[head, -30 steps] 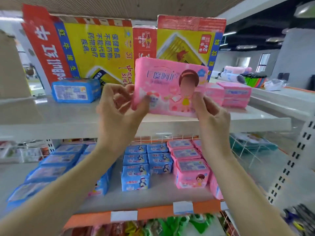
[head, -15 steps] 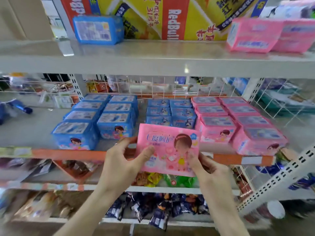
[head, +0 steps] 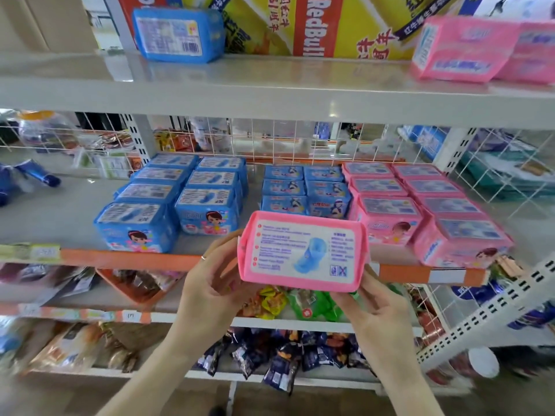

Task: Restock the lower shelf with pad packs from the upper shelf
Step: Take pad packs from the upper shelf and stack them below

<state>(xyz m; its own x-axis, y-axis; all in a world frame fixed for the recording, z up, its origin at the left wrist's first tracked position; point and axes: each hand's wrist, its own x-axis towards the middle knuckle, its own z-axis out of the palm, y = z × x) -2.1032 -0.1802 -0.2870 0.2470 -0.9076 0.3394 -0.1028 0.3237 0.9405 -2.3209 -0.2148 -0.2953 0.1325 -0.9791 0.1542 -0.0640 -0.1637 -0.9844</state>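
Pink pad pack (head: 303,250) held at lower shelf (head: 126,259) front edge.
Both hands, left hand (head: 210,283) and right hand (head: 378,307), grip its ends with curled fingers; long axis left-right, printed back facing the camera.

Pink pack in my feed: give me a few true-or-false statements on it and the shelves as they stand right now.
1. Both the left hand and the right hand hold the pink pack. True.
2. The pink pack lies on the lower shelf. False: it is held in the air in front of that shelf's orange edge.
3. A blue pack stands on the upper shelf. True.
4. On the lower shelf, the pink rows sit left of the blue rows. False: they sit to the right.
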